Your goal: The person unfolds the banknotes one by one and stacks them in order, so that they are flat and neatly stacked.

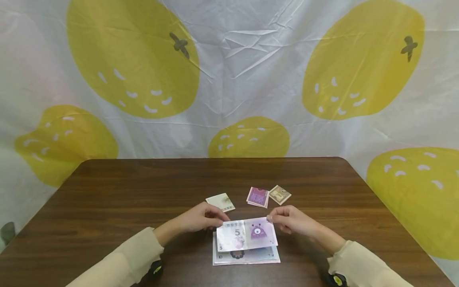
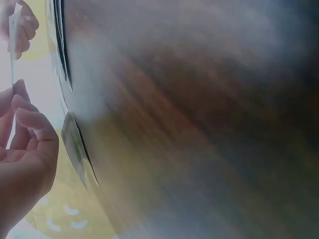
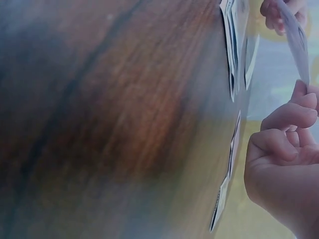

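A purple play banknote [image 1: 231, 237] marked 5, with a one-eyed monster on it, is held up between both hands. My left hand [image 1: 203, 217] pinches its upper left corner between thumb and finger. At the upper right corner my right hand [image 1: 292, 221] pinches it the same way. Just below lies a stack of banknotes [image 1: 251, 255] with a bluish note on top, partly hidden by the raised one. In the left wrist view the held note [image 2: 13, 50] appears edge-on; the right wrist view shows the note [image 3: 297, 45] slanting between the two hands.
Beyond the hands lie a folded pale green note [image 1: 220, 201], a folded purple note [image 1: 257, 197] and a folded brownish note [image 1: 280, 194]. The dark wooden table [image 1: 143, 183] ends at a white curtain [image 1: 222, 79] with yellow fruit prints.
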Tool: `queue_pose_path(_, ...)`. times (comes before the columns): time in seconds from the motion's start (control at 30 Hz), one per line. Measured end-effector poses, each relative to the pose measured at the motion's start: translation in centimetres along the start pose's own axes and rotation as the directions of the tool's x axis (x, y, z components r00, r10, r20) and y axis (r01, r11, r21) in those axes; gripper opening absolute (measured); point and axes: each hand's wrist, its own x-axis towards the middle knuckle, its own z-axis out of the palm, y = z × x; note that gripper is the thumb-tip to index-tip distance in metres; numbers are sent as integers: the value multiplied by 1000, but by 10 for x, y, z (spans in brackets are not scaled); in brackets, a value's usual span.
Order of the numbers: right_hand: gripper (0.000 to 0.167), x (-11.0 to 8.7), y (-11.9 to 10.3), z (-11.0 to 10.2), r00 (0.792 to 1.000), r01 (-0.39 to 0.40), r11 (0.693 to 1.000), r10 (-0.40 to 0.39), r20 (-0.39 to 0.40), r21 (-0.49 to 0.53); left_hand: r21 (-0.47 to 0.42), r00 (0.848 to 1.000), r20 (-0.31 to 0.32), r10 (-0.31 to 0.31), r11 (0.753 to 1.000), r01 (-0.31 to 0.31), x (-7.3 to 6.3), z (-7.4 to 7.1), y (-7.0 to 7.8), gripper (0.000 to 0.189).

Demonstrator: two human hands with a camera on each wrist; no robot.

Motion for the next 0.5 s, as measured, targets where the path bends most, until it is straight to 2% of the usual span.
queue_pose_path(0.27, 22, -2, 7, 3, 1000, -9, 1000, 10, 25, -6, -15, 1000, 22, 0, 1000, 1, 0, 1, -2, 14)
queue_pose_path(0.5, 23, -2, 11, 7, 999, -34, 997, 35, 10, -73, -10, 1000, 15, -22, 1000, 22, 0, 5, -2, 9)
